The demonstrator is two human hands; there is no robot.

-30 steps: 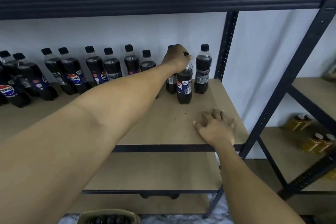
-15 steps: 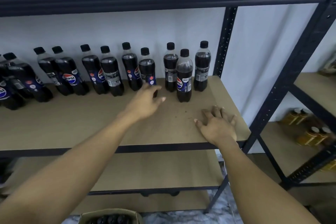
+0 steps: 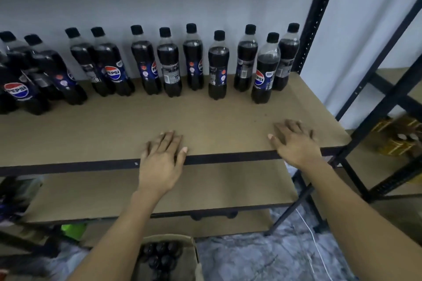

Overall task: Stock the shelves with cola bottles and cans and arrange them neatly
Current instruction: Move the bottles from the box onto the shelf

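Note:
Several cola bottles (image 3: 171, 64) with black caps stand in a loose row along the back of the brown shelf (image 3: 217, 121). One bottle (image 3: 265, 68) near the right end stands slightly forward of its neighbours. My left hand (image 3: 161, 162) lies flat over the shelf's front edge, fingers spread, holding nothing. My right hand (image 3: 294, 143) rests flat on the front right of the same shelf, also empty. Both hands are well in front of the bottles.
A cardboard box (image 3: 164, 258) with more dark bottle caps sits on the floor below, between my arms. A lower shelf board (image 3: 205, 189) lies beneath. A black upright post (image 3: 317, 18) bounds the right end. A neighbouring rack (image 3: 399, 137) holds yellow jars.
My left hand let go of the forward bottle at the right end and drew back to the shelf's front edge. The right hand stayed put. The view tilted down.

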